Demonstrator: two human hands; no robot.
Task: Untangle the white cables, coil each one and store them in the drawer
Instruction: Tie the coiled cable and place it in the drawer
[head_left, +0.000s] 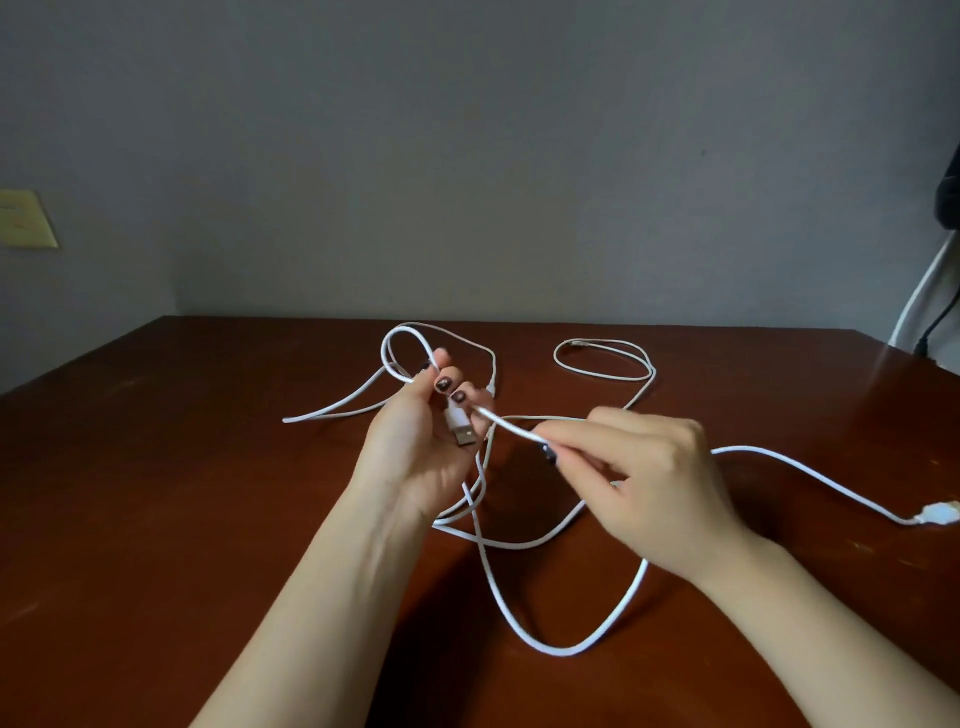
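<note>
Your left hand (415, 447) is pinching a cable loop (385, 345), plug (460, 428) hanging by its palm. Your right hand (649, 467) is pinching the strand (511, 427) just beside it, running rightward, with the tangle (566, 652) lying on the counter (208, 493) below both grips.

Blurry right hand (655, 480), blurry rightmost plug (938, 514)

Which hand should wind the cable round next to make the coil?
Probably the right hand: it pinches the loose white cable just beside the left hand, which holds the USB plug and a loop.
</note>
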